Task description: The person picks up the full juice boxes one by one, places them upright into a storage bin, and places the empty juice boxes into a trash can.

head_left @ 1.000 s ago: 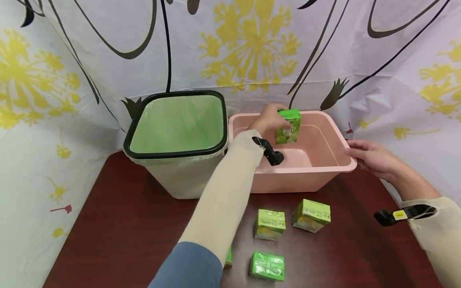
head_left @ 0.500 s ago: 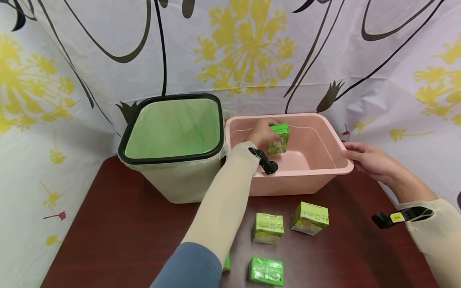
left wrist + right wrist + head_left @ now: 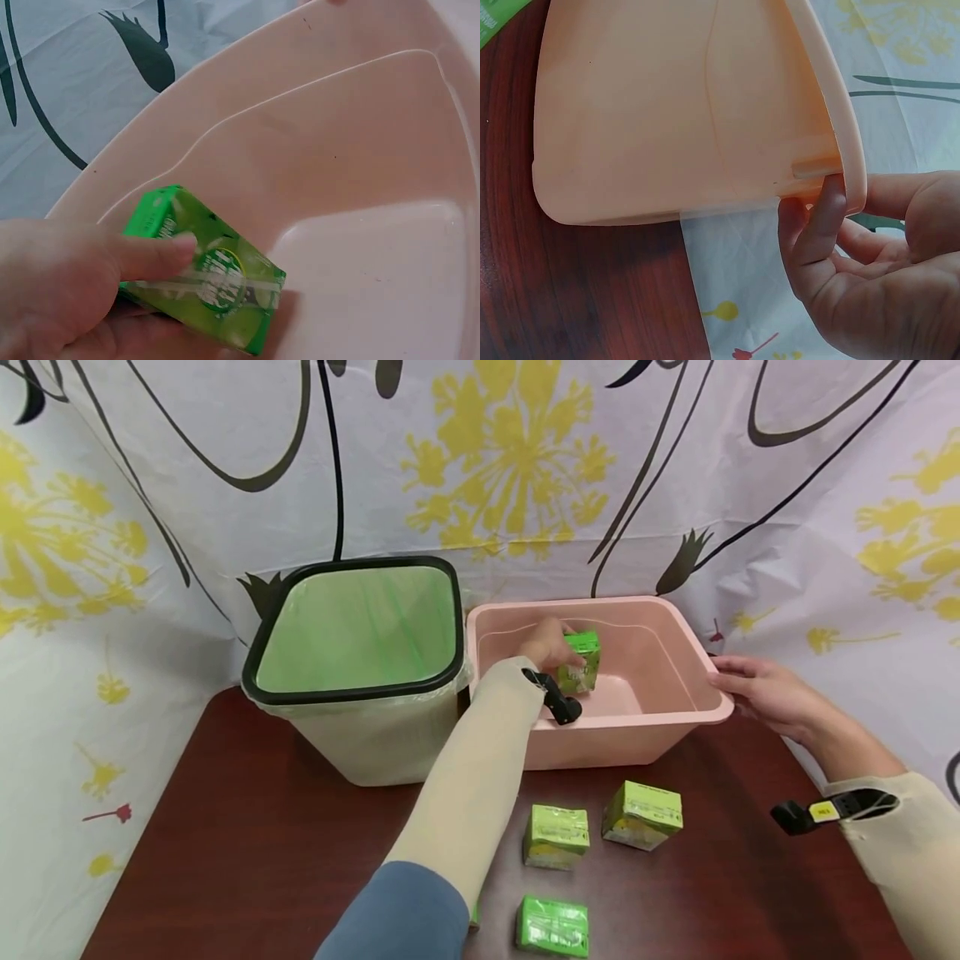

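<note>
My left hand (image 3: 550, 646) is inside the pink plastic tub (image 3: 600, 747), gripping a small green carton (image 3: 587, 670) with fruit printed on it. In the left wrist view, the thumb lies across the front of the carton (image 3: 225, 274), which is tilted close above the tub floor. My right hand (image 3: 772, 693) holds the tub's right end. In the right wrist view, the thumb and fingers of this hand (image 3: 885, 270) pinch the rim from both sides.
Several more green cartons stand on the dark red table, including a front one (image 3: 552, 927), a middle one (image 3: 557, 835) and a right one (image 3: 642, 814). Left of the tub is a bin with a black rim (image 3: 356, 695) and green lining. A patterned cloth (image 3: 517, 452) hangs behind.
The left hand has lowered the carton deeper into the tub, moving slightly left. The right hand keeps its hold on the rim. The head view has shifted a little.
</note>
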A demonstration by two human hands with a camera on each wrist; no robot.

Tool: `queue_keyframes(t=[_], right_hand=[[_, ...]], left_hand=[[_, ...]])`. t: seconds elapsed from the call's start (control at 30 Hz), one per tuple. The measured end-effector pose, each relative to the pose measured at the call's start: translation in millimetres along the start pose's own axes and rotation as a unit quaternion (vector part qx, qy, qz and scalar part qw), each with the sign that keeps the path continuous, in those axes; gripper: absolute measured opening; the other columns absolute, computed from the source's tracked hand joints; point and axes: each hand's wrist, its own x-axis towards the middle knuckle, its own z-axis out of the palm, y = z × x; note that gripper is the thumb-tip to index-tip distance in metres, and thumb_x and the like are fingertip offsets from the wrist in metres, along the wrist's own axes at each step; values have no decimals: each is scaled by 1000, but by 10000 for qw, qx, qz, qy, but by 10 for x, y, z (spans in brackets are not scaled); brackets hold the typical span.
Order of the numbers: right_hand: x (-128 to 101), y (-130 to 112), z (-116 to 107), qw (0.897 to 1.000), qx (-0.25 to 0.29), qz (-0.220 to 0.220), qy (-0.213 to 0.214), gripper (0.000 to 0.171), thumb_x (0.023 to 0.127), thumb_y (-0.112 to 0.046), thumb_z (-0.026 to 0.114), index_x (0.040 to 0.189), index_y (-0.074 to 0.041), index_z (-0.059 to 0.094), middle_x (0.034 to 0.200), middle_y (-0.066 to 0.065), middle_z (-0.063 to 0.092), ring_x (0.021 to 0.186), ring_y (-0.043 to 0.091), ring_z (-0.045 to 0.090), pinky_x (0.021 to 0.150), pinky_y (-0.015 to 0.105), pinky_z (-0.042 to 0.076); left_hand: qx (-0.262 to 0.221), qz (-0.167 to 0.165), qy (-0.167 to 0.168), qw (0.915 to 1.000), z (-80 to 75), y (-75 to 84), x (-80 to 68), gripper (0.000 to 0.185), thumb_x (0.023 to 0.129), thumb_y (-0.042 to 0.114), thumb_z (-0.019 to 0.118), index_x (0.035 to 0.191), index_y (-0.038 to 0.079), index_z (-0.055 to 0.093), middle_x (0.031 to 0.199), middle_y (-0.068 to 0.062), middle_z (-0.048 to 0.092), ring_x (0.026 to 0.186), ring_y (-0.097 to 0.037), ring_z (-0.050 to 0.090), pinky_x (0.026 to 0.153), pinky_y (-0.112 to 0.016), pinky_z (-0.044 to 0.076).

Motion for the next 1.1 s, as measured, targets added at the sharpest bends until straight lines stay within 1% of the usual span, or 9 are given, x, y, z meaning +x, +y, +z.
queue_keyframes(t=[0.13,0.23,0.37,0.43,0.57,0.77,0.93,1.03,1.1], right_hand=[[-1,6,1,10000,47,13,11,26,108,-9,49,110,-30,63,102,-11,69,91,5,67,73,22,56],[-10,5,-2,10000,-1,40,33,25,108,-10,49,111,-30,63,102,-11,70,91,4,67,73,22,56],[-21,-5,1,10000,67,2,-11,28,108,-8,48,110,-31,64,102,-10,70,91,5,67,73,22,56],[-21,-10,10,9998,166,-38,-42,30,108,-7,47,109,-30,66,102,-8,70,91,6,67,73,22,56],[-23,-16,30,9996,280,-59,-30,30,108,-6,48,109,-29,66,102,-8,70,90,6,67,72,22,55],[-15,-9,41,9995,297,-59,-22,28,108,-6,47,110,-29,64,103,-9,70,92,5,67,73,21,55],[7,-4,38,9995,308,-94,-33,29,108,-6,47,111,-30,65,103,-8,70,92,5,67,73,21,55],[9,4,18,9994,323,-68,-49,29,108,-7,48,110,-30,66,103,-8,70,91,6,67,72,22,55],[8,9,-6,9992,399,-58,-44,30,108,-6,48,109,-30,67,102,-7,70,91,6,67,72,22,56]], left_hand=[[-188,-40,-519,9985,14,-28,20,36,88,-1,69,124,-1,68,98,-8,68,64,-14,54,56,-22,47],[-98,-21,-717,9974,23,-47,20,36,88,-2,69,124,-1,69,92,-6,66,59,-14,53,53,-22,46],[124,99,-747,9971,29,-61,12,42,89,6,77,130,3,68,102,-6,68,67,-12,55,59,-21,47],[200,165,-645,9976,28,-60,9,44,87,10,80,129,4,68,109,-6,68,74,-12,55,65,-20,47],[596,324,-466,9966,24,-54,11,44,85,15,84,126,6,71,118,-6,69,87,-11,57,73,-17,46],[880,361,-565,9939,28,-68,49,45,89,21,81,129,5,69,122,-7,69,88,-11,56,73,-18,45],[1084,354,-624,9915,12,-37,55,46,90,24,79,130,5,68,118,-6,68,87,-11,56,73,-18,45],[1006,408,-784,9910,-15,11,41,43,92,22,76,131,5,66,120,-7,67,90,-14,58,73,-21,47],[841,434,-773,9925,-47,74,26,42,95,21,71,132,5,64,126,-8,65,99,-16,60,78,-22,50]])
